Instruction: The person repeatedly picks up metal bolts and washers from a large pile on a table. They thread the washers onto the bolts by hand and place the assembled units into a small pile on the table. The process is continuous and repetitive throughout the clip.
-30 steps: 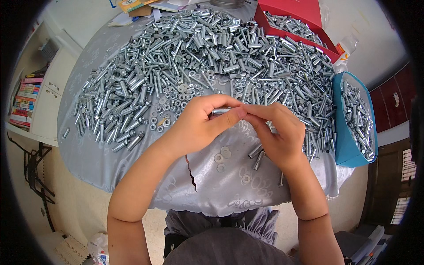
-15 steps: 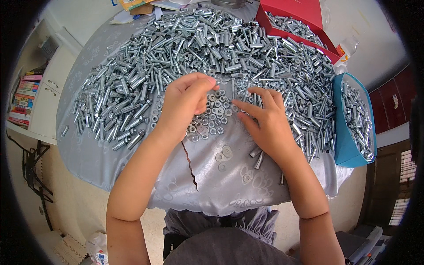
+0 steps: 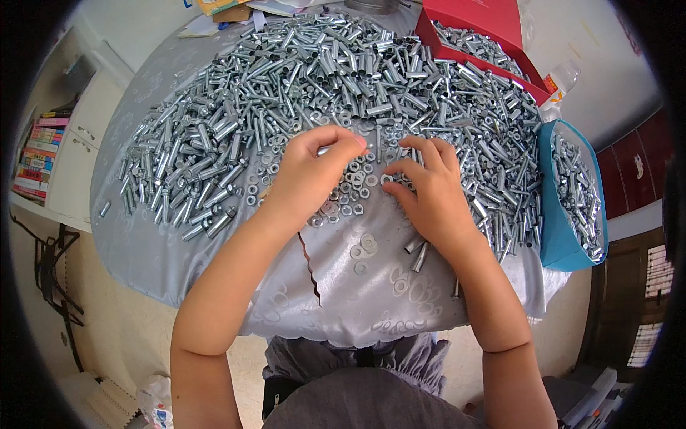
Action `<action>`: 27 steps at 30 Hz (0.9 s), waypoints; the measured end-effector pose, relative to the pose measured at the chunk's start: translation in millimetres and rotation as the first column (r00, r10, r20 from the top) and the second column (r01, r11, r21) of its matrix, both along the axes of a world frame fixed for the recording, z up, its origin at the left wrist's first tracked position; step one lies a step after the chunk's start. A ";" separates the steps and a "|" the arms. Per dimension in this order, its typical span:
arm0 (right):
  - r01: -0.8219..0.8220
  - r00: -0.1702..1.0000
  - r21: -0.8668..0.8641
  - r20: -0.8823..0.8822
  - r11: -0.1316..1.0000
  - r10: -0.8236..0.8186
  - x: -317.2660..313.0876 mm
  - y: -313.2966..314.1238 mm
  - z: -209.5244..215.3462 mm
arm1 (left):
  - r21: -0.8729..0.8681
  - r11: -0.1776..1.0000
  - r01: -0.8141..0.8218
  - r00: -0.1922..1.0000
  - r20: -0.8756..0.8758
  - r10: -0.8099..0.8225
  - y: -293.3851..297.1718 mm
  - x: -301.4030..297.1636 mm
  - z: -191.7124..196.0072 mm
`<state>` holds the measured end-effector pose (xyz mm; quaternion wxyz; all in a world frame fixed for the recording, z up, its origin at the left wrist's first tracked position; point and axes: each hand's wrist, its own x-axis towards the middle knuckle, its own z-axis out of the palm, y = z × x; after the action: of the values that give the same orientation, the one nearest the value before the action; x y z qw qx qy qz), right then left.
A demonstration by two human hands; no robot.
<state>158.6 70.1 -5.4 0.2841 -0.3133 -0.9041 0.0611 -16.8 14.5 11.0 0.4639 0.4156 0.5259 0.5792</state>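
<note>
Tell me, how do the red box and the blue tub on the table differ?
The red box has straight sides and an upright red lid behind it; the blue tub is rounded, with no lid showing. The red box sits at the table's far edge, beyond the big pile of metal parts; the blue tub is at the right edge, overhanging it. Both hold silvery metal parts.

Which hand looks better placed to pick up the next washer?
The right hand, probably. Its fingertips already rest on the loose washers in front of the bolt pile, and it looks empty. The left hand is pinched around a small metal piece.
</note>
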 end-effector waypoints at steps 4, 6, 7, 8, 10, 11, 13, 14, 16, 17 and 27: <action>-0.106 0.993 -0.039 -0.063 0.994 0.104 3.4 -0.3 6.3 | -0.017 0.998 0.056 0.998 -0.036 -0.056 -0.7 1.2 -3.3; -0.195 0.957 -0.179 -0.250 0.964 0.147 3.3 -2.0 6.8 | -0.021 0.997 0.074 0.995 -0.061 -0.075 -2.0 2.0 -5.1; -0.247 0.926 -0.240 -0.343 0.939 0.156 3.3 -3.5 7.1 | -0.030 0.995 0.092 0.993 -0.075 -0.094 -2.8 2.7 -5.3; -0.268 0.903 -0.356 -0.417 0.895 0.104 3.2 -6.1 8.4 | -0.037 0.993 0.112 0.989 -0.088 -0.115 -3.3 3.9 -4.9; -0.329 0.845 -0.559 -0.534 0.761 -0.028 2.7 -10.5 10.5 | -0.078 0.982 0.173 0.979 -0.095 -0.180 -4.4 5.5 -1.2; -0.338 0.840 -0.579 -0.542 0.742 -0.040 2.9 -10.2 10.8 | -0.099 0.974 0.204 0.973 -0.091 -0.213 -5.0 5.8 0.5; -0.356 0.829 -0.616 -0.555 0.702 -0.067 3.6 -9.4 11.2 | -0.144 0.953 0.268 0.959 -0.052 -0.278 -5.9 4.5 2.2; -0.370 0.824 -0.634 -0.562 0.680 -0.076 3.7 -9.5 11.5 | -0.128 0.952 0.278 0.956 -0.061 -0.287 -6.1 4.0 2.0; -0.398 0.813 -0.665 -0.575 0.632 -0.094 3.9 -10.4 12.1 | -0.097 0.950 0.297 0.949 -0.080 -0.305 -6.1 3.2 1.3; -0.414 0.788 -0.653 -0.606 0.634 -0.108 3.0 -11.1 11.7 | -0.079 0.946 0.314 0.945 -0.067 -0.319 -5.5 2.9 0.8; -0.169 0.907 -0.131 -0.408 0.977 0.102 3.1 -15.1 18.1 | -0.123 0.920 0.371 0.904 0.276 -0.327 -3.2 5.0 -5.2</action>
<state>161.7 55.1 12.7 0.4307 -0.2526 -0.8388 0.2169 -11.9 11.3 5.8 0.6571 0.3853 0.4281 0.4863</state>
